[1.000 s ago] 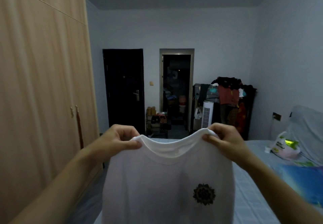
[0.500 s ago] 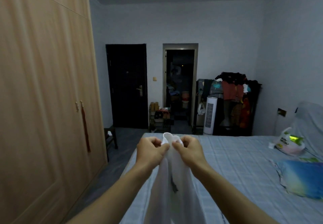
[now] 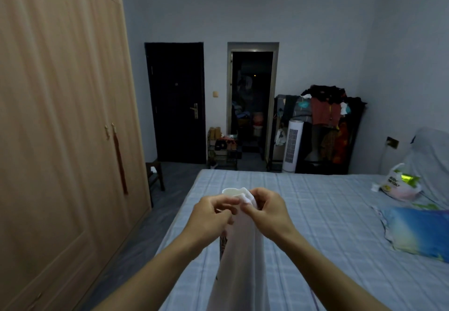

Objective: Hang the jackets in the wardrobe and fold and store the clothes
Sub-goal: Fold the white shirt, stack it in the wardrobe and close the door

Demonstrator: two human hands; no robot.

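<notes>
A white T-shirt [image 3: 240, 262] hangs folded in half lengthwise in front of me, over the near part of the bed. My left hand [image 3: 210, 216] and my right hand [image 3: 266, 210] meet at its top and both pinch the gathered shoulders and collar. A bit of the dark print shows at the shirt's left edge. The wooden wardrobe [image 3: 60, 128] fills the left side, its doors closed.
The bed [image 3: 328, 213] with a blue checked sheet lies ahead, bearing a blue pillow [image 3: 418, 231] and a plastic bag [image 3: 396, 184] at the right. A rack piled with clothes [image 3: 325, 121] and a white tower fan [image 3: 294, 145] stand at the far wall. A dark stool [image 3: 154, 174] sits beside the wardrobe.
My hands came together, folding the spread-out shirt in half lengthwise. The shirt now hangs lower as a narrow strip, and my view has tipped down toward the bed.
</notes>
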